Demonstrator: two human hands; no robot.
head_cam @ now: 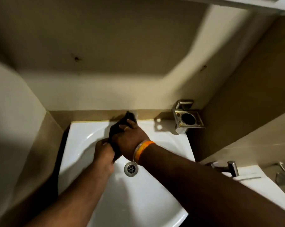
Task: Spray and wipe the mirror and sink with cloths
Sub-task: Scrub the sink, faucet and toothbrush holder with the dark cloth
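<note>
Head view, sink stage of a spray-and-wipe job. A dark, crumpled cleaning cloth lies across the back rim of the white ceramic wash basin, its far end reaching the beige tiled ledge by the wall, its near end hanging toward the bowl. Progress, judged: wiping of the basin is under way at the rear edge; the bowl around the round steel drain grate shows no obvious foam or streaks, but blur prevents saying whether it is already cleaned. No mirror and no spray bottle in view, so that part of the task can't be assessed.

Pose: right hand, w/ ring and an orange-and-white wristband, reaches diagonally across the bowl, palm down, fingers curled over the cloth and pressing it to the rim. Left hand comes in from lower left, fingers closed in a pinch on the cloth's near end. A square steel wall-mounted holder sits right of the basin, untouched
</note>
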